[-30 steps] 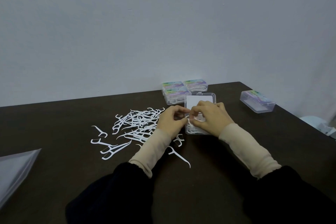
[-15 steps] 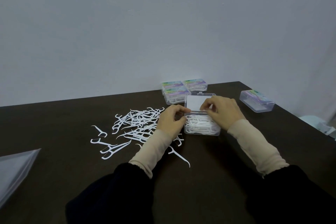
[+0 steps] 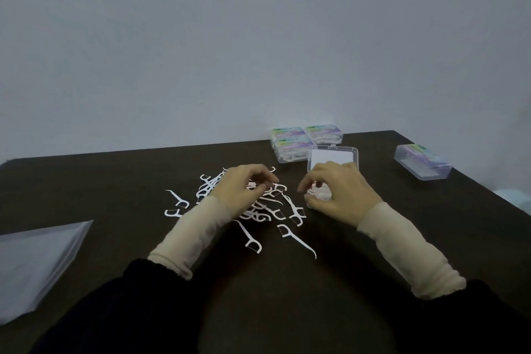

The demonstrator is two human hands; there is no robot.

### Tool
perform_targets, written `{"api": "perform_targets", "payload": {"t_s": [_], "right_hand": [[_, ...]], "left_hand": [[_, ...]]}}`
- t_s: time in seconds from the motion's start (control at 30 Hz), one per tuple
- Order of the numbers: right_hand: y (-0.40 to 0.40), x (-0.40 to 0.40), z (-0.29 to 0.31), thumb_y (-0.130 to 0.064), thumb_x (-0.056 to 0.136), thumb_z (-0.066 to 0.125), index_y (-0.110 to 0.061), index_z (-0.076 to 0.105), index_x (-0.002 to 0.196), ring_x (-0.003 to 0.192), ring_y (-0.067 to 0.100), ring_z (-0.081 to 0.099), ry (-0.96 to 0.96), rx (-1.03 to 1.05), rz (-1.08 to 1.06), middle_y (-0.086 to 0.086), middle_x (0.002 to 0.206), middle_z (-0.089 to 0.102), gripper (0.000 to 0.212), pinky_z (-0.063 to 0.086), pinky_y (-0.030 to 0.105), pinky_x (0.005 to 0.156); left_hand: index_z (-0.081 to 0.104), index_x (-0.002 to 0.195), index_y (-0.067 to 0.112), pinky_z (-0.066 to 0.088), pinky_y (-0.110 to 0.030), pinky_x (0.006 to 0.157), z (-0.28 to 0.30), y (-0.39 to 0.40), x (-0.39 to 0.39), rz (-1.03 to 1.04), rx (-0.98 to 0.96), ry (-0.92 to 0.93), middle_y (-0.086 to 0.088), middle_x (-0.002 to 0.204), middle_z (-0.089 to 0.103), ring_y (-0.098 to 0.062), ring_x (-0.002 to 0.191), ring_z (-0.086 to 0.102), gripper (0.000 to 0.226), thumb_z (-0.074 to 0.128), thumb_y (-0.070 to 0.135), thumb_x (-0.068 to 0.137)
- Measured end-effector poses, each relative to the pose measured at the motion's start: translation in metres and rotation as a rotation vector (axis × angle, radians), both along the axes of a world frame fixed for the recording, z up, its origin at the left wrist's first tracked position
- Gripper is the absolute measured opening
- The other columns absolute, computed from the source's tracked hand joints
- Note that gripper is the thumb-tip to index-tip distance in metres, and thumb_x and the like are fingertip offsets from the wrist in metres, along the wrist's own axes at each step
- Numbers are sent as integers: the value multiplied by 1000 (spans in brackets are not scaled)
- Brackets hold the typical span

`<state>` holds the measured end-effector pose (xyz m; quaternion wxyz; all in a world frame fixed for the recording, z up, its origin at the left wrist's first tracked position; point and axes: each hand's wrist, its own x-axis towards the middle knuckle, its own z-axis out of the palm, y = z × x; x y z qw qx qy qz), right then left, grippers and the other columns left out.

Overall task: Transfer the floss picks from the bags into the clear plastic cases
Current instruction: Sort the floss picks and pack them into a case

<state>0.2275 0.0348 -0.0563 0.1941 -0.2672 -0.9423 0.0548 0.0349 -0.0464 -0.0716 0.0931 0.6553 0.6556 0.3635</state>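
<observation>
White floss picks (image 3: pixel 283 211), dark brown table (image 3: pixel 115 181)

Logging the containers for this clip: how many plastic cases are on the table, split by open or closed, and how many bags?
Closed cases with labels: 4, three grouped and one apart
Open case: 1
Bag: 1
Total: 6

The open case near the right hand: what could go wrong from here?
1. The right hand covers the open case, so a nudge could spill its picks.
2. The left hand reaches into a tangled pile of floss picks; several may lift together and drop on the table.
</observation>
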Motion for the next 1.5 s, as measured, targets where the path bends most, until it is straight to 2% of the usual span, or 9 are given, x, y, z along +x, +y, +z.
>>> {"api": "perform_targets", "payload": {"t_s": [0.17,0.37,0.43,0.53,0.73,0.87,1.0,1.13,1.5], "right_hand": [[-27,8,-3,-53,81,57,-35,60,102,97,0,50,-161,4,37,-17,100,59,27,27,29,98],[-34,4,-10,-46,86,56,-35,61,99,95,0,53,-253,-3,54,-18,97,59,18,30,28,97],[-35,-2,-11,-39,87,57,-33,63,96,90,0,54,-238,7,73,-18,93,58,12,32,28,97],[-39,-13,-13,-35,87,58,-32,65,94,89,3,57,-205,17,84,-16,94,63,9,29,26,93],[-45,-43,-14,-41,88,55,-34,62,99,99,4,50,-207,66,60,-16,94,56,15,23,29,90],[-43,-62,-14,-56,82,55,-32,45,127,126,11,31,-266,107,-37,-10,130,42,52,22,35,101],[-36,-80,-13,-69,77,50,-22,34,138,132,16,29,-390,-28,-133,-3,142,38,78,23,41,105],[-34,-89,-11,-67,80,48,-29,43,134,131,17,32,-427,-64,-108,-3,139,41,66,24,43,104],[-37,-101,-2,-43,89,55,-27,60,106,114,16,51,-412,145,-61,-5,113,61,25,29,36,98]], "left_hand": [[64,102,22,42,-30,89,-2,-31,-46,124,-154,308,4,102,62,-12,98,53,18,59,15,87],[65,105,21,38,-20,78,4,-57,-67,146,-239,259,3,102,58,-12,96,52,26,71,26,80],[66,104,25,41,-22,84,7,-67,-71,163,-273,231,4,104,59,-10,97,51,40,76,43,70],[63,102,38,32,-30,88,8,-76,-74,231,-399,433,15,101,54,-2,96,42,74,58,81,43],[65,74,37,32,-29,89,4,-75,-72,189,-325,368,15,85,67,9,74,50,18,76,50,67],[61,65,40,33,-32,96,1,-72,-68,167,-297,324,12,84,69,0,83,57,15,74,40,73],[67,72,39,36,-36,97,-5,-68,-68,152,-240,273,16,82,64,-4,90,56,7,74,38,74],[70,84,37,24,-29,88,-8,-67,-70,190,-191,336,14,89,58,-3,89,44,10,70,43,76],[69,90,33,27,-32,97,-3,-73,-89,293,-138,244,14,89,59,-11,101,53,10,64,37,83]]}}
